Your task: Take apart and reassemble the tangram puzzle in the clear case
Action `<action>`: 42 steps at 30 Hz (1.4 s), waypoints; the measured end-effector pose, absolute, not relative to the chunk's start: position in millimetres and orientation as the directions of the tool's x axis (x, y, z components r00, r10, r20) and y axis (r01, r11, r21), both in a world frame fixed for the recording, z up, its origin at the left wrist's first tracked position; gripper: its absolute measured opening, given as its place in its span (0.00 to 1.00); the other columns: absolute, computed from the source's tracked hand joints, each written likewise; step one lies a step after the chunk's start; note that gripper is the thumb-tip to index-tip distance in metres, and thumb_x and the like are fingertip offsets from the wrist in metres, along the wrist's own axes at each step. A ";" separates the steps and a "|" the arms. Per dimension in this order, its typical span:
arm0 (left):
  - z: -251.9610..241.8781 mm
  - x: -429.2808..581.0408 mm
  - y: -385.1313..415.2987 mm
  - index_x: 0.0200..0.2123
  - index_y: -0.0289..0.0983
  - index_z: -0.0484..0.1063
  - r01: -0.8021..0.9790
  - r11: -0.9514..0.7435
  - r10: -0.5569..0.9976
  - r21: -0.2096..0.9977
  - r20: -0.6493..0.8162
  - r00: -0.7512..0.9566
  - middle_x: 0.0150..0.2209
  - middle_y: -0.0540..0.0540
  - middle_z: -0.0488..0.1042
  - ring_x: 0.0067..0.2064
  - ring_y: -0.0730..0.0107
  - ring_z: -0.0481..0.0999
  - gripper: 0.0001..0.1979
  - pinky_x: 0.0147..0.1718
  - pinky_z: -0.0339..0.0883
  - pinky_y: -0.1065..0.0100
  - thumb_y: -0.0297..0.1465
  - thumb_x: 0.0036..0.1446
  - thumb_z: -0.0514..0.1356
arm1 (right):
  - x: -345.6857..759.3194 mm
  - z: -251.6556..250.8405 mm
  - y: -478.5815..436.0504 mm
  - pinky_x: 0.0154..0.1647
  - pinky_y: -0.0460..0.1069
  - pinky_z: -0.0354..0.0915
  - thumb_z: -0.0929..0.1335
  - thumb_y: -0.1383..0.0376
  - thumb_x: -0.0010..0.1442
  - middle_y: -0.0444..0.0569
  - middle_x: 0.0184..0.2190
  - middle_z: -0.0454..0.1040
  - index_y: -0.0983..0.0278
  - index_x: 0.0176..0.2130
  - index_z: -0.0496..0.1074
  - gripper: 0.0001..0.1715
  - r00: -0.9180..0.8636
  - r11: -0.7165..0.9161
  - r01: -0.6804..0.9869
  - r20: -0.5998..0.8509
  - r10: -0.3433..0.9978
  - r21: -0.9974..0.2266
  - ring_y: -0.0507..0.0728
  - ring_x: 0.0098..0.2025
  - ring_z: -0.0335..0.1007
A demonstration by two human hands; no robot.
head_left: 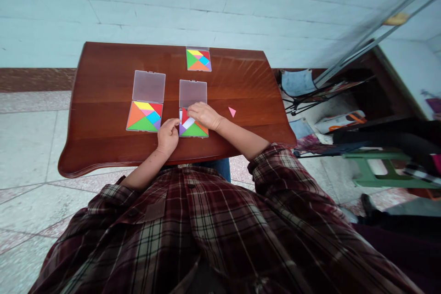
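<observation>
On the brown wooden table (pixel 103 147) lies an open tangram case (pixel 195 129) with green, red, orange and purple pieces and a white gap. My left hand (pixel 167 135) rests at the case's left edge, fingers curled against it. My right hand (pixel 205 115) lies over the case's top part, fingers bent down onto the pieces. I cannot see whether either hand holds a piece. The case's clear lid (pixel 193 93) lies open behind it. A loose pink triangle (pixel 232 111) sits on the table to the right of my right hand.
A second open tangram case (pixel 144 116), full of coloured pieces, lies to the left with its clear lid (pixel 149 86) behind. A third tangram case (pixel 198 59) sits at the table's far edge. A green stool (pixel 379 172) and clutter stand on the floor to the right.
</observation>
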State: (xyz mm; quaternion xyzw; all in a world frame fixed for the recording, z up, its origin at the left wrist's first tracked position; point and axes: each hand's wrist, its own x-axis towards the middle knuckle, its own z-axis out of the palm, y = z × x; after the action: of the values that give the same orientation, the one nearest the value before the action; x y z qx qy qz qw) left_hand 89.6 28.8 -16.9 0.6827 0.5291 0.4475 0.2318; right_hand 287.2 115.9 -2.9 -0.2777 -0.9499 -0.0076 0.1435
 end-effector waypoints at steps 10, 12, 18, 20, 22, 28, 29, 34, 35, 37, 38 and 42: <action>-19.0 88.5 30.0 0.36 0.37 0.73 0.519 -0.326 0.933 0.790 0.357 0.042 0.38 0.46 0.76 0.41 0.68 0.74 0.18 0.45 0.69 0.66 0.20 0.48 0.48 | 291.0 3.4 108.2 0.41 0.53 0.55 0.55 0.66 0.70 0.51 0.41 0.74 0.62 0.41 0.73 0.20 -0.766 0.806 0.581 0.258 0.588 -0.114 0.56 0.39 0.62; -20.2 88.8 30.0 0.36 0.37 0.73 0.509 -0.325 0.933 0.797 0.359 0.034 0.38 0.46 0.75 0.41 0.67 0.74 0.18 0.45 0.70 0.66 0.20 0.48 0.47 | 291.9 9.6 104.7 0.42 0.53 0.55 0.56 0.66 0.70 0.51 0.41 0.74 0.62 0.41 0.73 0.18 -0.711 0.767 0.622 0.299 0.637 -0.154 0.57 0.40 0.63; -21.3 89.2 30.1 0.37 0.36 0.73 0.500 -0.335 0.930 0.799 0.366 0.038 0.38 0.45 0.75 0.41 0.67 0.75 0.17 0.46 0.69 0.66 0.20 0.49 0.47 | 284.3 26.9 92.6 0.42 0.52 0.56 0.57 0.70 0.65 0.52 0.38 0.73 0.65 0.40 0.71 0.15 -0.455 0.563 0.782 0.373 0.809 -0.268 0.58 0.40 0.63; -21.3 89.3 30.5 0.37 0.36 0.73 0.499 -0.342 0.927 0.796 0.373 0.040 0.38 0.45 0.75 0.41 0.68 0.75 0.17 0.45 0.69 0.66 0.20 0.49 0.48 | 276.5 28.0 89.7 0.40 0.52 0.55 0.57 0.71 0.63 0.52 0.35 0.72 0.65 0.38 0.71 0.14 -0.440 0.532 0.802 0.335 0.833 -0.272 0.57 0.37 0.62; -21.6 89.7 30.8 0.37 0.36 0.73 0.495 -0.345 0.926 0.798 0.376 0.038 0.38 0.45 0.75 0.41 0.68 0.75 0.17 0.45 0.70 0.66 0.20 0.49 0.48 | 267.9 27.3 87.7 0.39 0.51 0.55 0.58 0.72 0.62 0.52 0.34 0.71 0.66 0.37 0.71 0.14 -0.436 0.505 0.824 0.282 0.855 -0.258 0.57 0.35 0.61; -22.7 90.7 30.8 0.37 0.37 0.72 0.480 -0.324 0.935 0.815 0.352 0.035 0.38 0.46 0.75 0.41 0.68 0.74 0.18 0.46 0.70 0.65 0.20 0.48 0.48 | 248.9 26.8 81.5 0.38 0.53 0.54 0.58 0.73 0.59 0.55 0.34 0.71 0.68 0.38 0.70 0.14 -0.382 0.405 0.904 0.167 0.909 -0.136 0.59 0.36 0.62; -22.7 90.7 30.8 0.37 0.37 0.72 0.481 -0.322 0.936 0.815 0.349 0.036 0.39 0.46 0.75 0.41 0.68 0.74 0.18 0.46 0.70 0.65 0.20 0.48 0.48 | 246.8 27.7 80.0 0.38 0.53 0.54 0.58 0.72 0.59 0.56 0.35 0.72 0.68 0.39 0.70 0.13 -0.378 0.397 0.910 0.159 0.912 -0.117 0.60 0.36 0.63; -21.9 91.7 31.3 0.36 0.36 0.73 0.477 -0.334 0.933 0.813 0.358 0.043 0.38 0.45 0.75 0.41 0.67 0.74 0.18 0.46 0.70 0.65 0.19 0.47 0.48 | 238.9 31.8 73.9 0.38 0.54 0.54 0.59 0.72 0.60 0.58 0.36 0.73 0.69 0.40 0.70 0.13 -0.370 0.379 0.923 0.107 0.923 -0.073 0.62 0.38 0.65; -21.8 92.0 31.4 0.36 0.36 0.73 0.475 -0.331 0.934 0.815 0.355 0.041 0.38 0.45 0.75 0.41 0.67 0.74 0.18 0.45 0.70 0.65 0.19 0.47 0.48 | 237.8 31.4 73.5 0.39 0.54 0.54 0.59 0.72 0.61 0.58 0.37 0.73 0.68 0.40 0.70 0.13 -0.368 0.376 0.924 0.100 0.924 -0.074 0.62 0.39 0.65; -21.9 92.5 31.5 0.36 0.37 0.73 0.471 -0.319 0.939 0.822 0.343 0.036 0.39 0.45 0.75 0.41 0.67 0.74 0.18 0.46 0.70 0.64 0.19 0.47 0.48 | 236.6 28.6 73.5 0.39 0.55 0.55 0.59 0.72 0.62 0.58 0.37 0.73 0.68 0.40 0.70 0.12 -0.367 0.375 0.923 0.093 0.926 -0.084 0.62 0.39 0.66; -22.0 92.6 31.5 0.36 0.37 0.73 0.470 -0.313 0.941 0.826 0.337 0.034 0.39 0.45 0.75 0.41 0.67 0.73 0.18 0.46 0.70 0.64 0.19 0.47 0.48 | 236.5 26.4 74.0 0.39 0.55 0.55 0.59 0.71 0.62 0.59 0.37 0.73 0.68 0.40 0.70 0.12 -0.370 0.378 0.921 0.092 0.924 -0.092 0.62 0.39 0.66; -22.5 92.2 31.4 0.36 0.37 0.73 0.470 -0.312 0.941 0.826 0.337 0.032 0.39 0.45 0.75 0.41 0.67 0.74 0.18 0.46 0.70 0.64 0.19 0.47 0.48 | 239.9 18.9 77.2 0.38 0.54 0.55 0.59 0.70 0.63 0.58 0.34 0.73 0.66 0.37 0.69 0.11 -0.396 0.416 0.901 0.157 0.905 -0.124 0.61 0.37 0.65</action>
State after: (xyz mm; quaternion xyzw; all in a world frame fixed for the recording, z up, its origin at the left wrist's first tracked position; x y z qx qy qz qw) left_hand 92.2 31.4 -22.5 0.6700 0.5263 0.4551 0.2588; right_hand 239.9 77.2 18.9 -0.5403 -0.8354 0.0096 0.1003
